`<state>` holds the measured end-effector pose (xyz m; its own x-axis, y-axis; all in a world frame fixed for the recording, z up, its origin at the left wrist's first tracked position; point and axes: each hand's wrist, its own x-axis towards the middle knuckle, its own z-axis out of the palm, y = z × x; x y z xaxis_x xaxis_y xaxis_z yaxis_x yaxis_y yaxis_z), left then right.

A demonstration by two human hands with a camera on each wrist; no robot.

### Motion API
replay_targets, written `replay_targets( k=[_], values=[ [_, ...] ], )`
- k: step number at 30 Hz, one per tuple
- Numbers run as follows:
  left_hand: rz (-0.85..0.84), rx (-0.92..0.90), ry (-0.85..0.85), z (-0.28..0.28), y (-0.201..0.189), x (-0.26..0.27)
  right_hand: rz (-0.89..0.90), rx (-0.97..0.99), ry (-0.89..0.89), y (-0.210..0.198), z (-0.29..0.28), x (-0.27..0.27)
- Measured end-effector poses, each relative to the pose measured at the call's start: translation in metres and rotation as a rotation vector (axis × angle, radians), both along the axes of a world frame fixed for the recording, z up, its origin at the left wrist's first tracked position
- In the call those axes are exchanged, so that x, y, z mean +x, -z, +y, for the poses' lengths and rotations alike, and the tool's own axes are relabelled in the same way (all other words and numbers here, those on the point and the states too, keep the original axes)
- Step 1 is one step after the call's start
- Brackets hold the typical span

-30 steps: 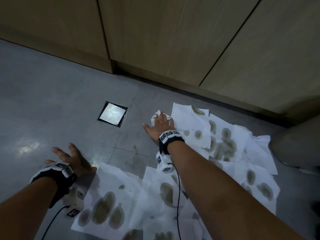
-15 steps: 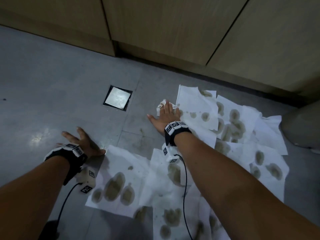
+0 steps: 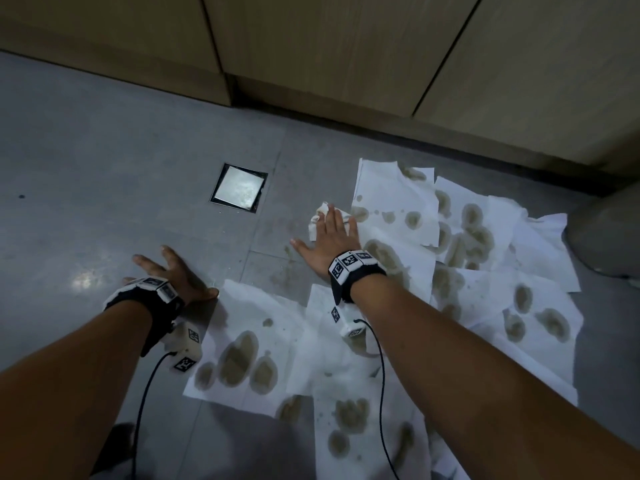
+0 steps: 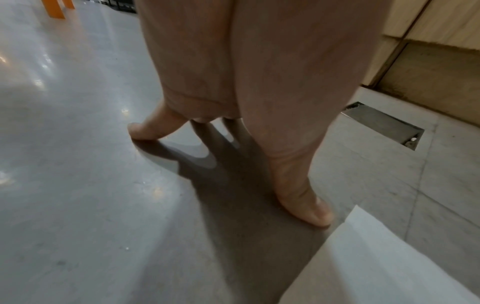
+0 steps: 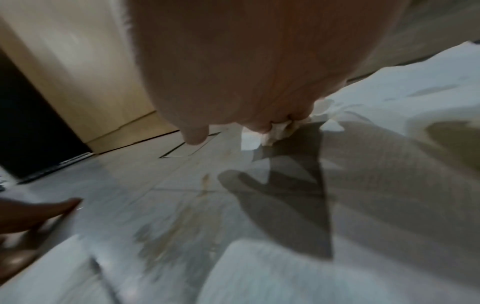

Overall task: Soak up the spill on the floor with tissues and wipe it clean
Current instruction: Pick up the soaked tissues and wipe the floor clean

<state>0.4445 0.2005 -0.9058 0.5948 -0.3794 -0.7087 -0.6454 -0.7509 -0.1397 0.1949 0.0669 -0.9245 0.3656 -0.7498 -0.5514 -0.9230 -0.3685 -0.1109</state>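
Head view showed the right hand (image 3: 330, 233) lying flat, fingers straight and together, thumb spread to the left, pressing a crumpled tissue wad (image 3: 320, 216) against the grey floor (image 3: 104, 150) beside the square metal drain cover (image 3: 239, 187). Just right of that hand, and running toward the person, lay overlapping white tissue sheets (image 3: 391, 209) blotched with brown wet patches, with faint brown spill smears (image 3: 277, 271) on the bare tile between the two hands. The left hand (image 3: 173, 275) was propped on the floor with fingers spread and held nothing, its thumb at the corner of the nearest sheet (image 3: 249, 337). Left wrist view added what the head camera could not: the left hand (image 4: 233, 98) stood arched on its fingertips (image 4: 141, 129) above their shadows, the sheet corner (image 4: 376, 257) just beside the thumb. Right wrist view, blurred, showed the wad (image 5: 280, 131) bunched under the right hand (image 5: 233, 72), near a damp sheet (image 5: 389, 164).
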Motion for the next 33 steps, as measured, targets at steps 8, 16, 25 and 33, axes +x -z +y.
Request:
replay_targets(
  k=[8,16,25,33],
  values=[
    [-0.005,0.010,0.034,0.001,0.003,0.003,0.013,-0.012,0.000,0.010,0.021,0.020],
    [-0.016,-0.006,0.038,0.003,0.016,0.012,0.016,0.009,-0.020,0.012,0.030,0.046],
    [-0.017,0.003,0.036,0.001,0.011,0.005,0.007,0.027,-0.049,0.010,0.035,0.067],
    [-0.013,-0.002,0.018,0.001,0.012,0.003,-0.043,-0.003,-0.160,0.021,0.052,0.084]
  ],
)
